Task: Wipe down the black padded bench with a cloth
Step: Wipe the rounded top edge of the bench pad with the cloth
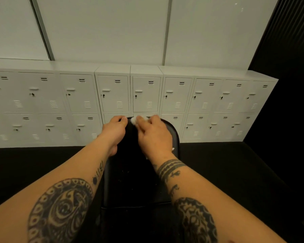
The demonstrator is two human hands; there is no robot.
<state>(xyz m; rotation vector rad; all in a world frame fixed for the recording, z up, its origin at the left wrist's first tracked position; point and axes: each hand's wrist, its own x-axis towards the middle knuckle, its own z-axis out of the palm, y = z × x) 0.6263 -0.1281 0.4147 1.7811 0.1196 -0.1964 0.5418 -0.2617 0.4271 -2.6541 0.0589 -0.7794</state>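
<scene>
Right hand [153,135] presses cloth [133,119] on bench [130,174] far end, fingers slightly spread; left hand [115,131] grips bench far-left edge, fingers curled together; lockers [175,95] behind bench

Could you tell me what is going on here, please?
A person is leaning over a black padded bench to wipe it. The right grip presses a white cloth onto the bench's far end. The left grip holds the far edge just beside it. White lockers stand beyond the bench.
</scene>
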